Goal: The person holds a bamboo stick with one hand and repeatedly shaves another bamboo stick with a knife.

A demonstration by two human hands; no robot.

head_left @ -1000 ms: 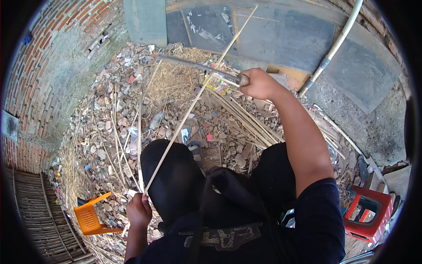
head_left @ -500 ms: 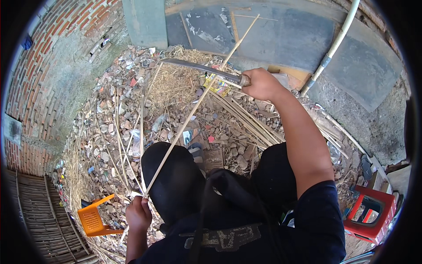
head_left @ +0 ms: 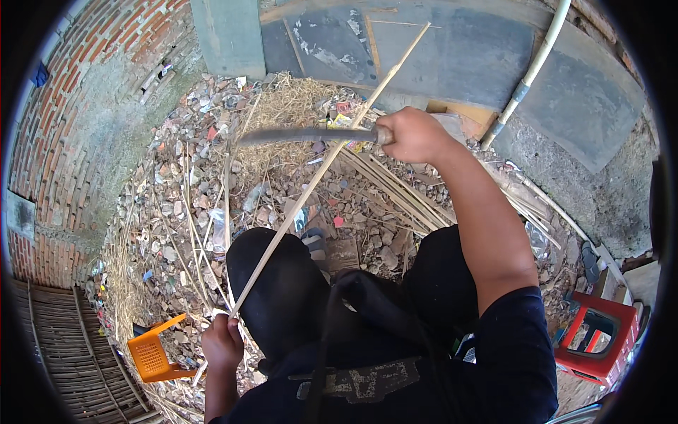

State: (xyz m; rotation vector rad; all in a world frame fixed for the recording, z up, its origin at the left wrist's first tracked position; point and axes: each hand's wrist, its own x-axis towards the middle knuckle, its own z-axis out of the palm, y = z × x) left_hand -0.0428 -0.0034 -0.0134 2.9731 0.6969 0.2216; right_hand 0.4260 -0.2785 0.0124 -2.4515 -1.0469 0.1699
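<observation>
My left hand (head_left: 223,344) is closed around the near end of a long, pale strip of split bamboo (head_left: 302,200). The strip slants over my left knee, up and away to the right, its far end standing free before the grey panels. In my right hand (head_left: 417,136), stretched out ahead, is a machete (head_left: 296,136), gripped by its handle. Its dark blade points left, level, and crosses the strip close to the handle. Whether the edge touches the strip I cannot tell.
A pile of bamboo strips (head_left: 402,189) lies on rubble-strewn ground ahead, with dry shavings (head_left: 286,106) beyond. An orange plastic stool (head_left: 152,357) stands at left, a red crate (head_left: 600,339) at right. A brick wall (head_left: 67,141) rises left; a pale pipe (head_left: 526,81) leans ahead right.
The machete's tip has swung down toward me, and its blade now lies level. The strip's far end has shifted slightly right. My left hand stays put.
</observation>
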